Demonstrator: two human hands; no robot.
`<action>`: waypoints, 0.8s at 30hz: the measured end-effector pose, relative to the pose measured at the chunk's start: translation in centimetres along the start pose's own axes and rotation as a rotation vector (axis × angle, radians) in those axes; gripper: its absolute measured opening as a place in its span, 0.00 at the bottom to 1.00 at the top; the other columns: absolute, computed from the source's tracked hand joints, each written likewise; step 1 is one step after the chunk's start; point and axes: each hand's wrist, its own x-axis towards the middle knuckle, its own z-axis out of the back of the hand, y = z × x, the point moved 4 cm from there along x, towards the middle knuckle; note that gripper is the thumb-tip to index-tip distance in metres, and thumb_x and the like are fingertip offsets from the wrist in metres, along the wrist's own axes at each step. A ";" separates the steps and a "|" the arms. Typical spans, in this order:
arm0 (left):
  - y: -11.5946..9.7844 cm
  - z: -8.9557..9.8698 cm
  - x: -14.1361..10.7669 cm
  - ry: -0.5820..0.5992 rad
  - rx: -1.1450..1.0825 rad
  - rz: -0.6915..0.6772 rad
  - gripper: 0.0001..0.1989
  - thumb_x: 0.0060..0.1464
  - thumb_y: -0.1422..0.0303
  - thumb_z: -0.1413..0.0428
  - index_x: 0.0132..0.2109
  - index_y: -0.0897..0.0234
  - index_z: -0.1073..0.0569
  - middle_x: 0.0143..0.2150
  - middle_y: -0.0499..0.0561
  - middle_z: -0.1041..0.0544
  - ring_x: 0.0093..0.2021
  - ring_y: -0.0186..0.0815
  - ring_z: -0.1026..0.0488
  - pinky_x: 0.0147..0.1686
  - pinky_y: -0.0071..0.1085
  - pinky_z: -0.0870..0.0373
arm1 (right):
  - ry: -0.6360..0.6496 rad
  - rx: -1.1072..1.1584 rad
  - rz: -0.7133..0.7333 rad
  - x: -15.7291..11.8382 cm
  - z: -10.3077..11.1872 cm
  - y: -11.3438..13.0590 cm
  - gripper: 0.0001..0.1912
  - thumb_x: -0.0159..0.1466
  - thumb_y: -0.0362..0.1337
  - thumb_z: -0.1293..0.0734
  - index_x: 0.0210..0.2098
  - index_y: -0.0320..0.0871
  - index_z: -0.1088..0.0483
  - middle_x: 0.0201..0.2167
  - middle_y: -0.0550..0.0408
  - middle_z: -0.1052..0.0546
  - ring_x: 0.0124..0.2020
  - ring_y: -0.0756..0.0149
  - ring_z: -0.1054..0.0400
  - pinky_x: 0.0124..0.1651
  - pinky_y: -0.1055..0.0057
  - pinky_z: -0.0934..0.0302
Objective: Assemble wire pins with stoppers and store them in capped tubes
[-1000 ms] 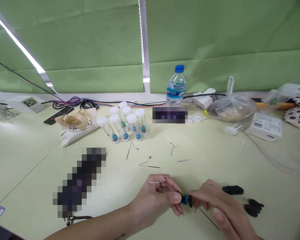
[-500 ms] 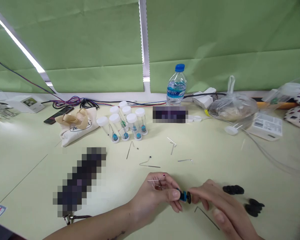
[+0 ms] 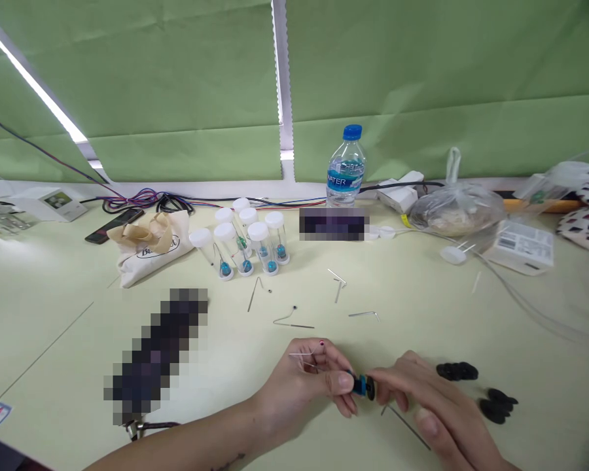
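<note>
Left hand [image 3: 319, 381]: fingers are pinching the blue part [image 3: 361, 384] over the table [image 3: 226, 350]; a thin wire [image 3: 302, 354] is also lying across that palm. Right hand [image 3: 432, 399]: fingertips are meeting the black disc [image 3: 371, 388] on the part's end; can't tell whether they're gripping it. The part is looking small, light and stiff, probably a bit slippery; the blue body is offering the best hold, leaving the disc free. Wire is looking easy to bend, so is calling for a soft grip. An L-key [image 3: 407, 428] is lying beside the right hand, black pieces [image 3: 456, 371] just beyond. Bent wires [image 3: 292, 324] are lying ahead, vials [image 3: 258, 231] standing farther left. Open room is showing between left forearm and bent wires; a table edge is seemingly showing lower left.
</note>
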 end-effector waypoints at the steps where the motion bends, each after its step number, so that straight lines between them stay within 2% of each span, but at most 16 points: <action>1: 0.0 0.0 0.0 0.001 0.002 0.001 0.12 0.41 0.68 0.33 0.30 0.72 0.25 0.21 0.51 0.26 0.21 0.32 0.27 0.23 0.26 0.31 | 0.005 -0.001 -0.006 0.1 0.0 0.0 0.18 0.72 0.44 0.50 0.53 0.46 0.37 0.33 0.52 0.27 0.33 0.63 0.32 0.36 0.64 0.37; 11: -0.1 -0.2 -0.1 -0.006 -0.011 0.007 0.13 0.40 0.68 0.32 0.30 0.73 0.25 0.21 0.51 0.25 0.20 0.33 0.27 0.23 0.26 0.31 | -0.024 -0.008 0.020 0.1 0.1 0.1 0.16 0.71 0.43 0.47 0.52 0.46 0.35 0.31 0.53 0.26 0.32 0.63 0.30 0.36 0.65 0.36; 24: 0.0 -0.1 -0.1 -0.018 -0.003 0.006 0.13 0.40 0.68 0.32 0.30 0.72 0.25 0.20 0.51 0.26 0.20 0.32 0.27 0.23 0.26 0.31 | -0.032 -0.032 -0.017 0.0 0.2 0.0 0.17 0.71 0.43 0.48 0.51 0.45 0.34 0.32 0.51 0.26 0.32 0.62 0.31 0.37 0.63 0.35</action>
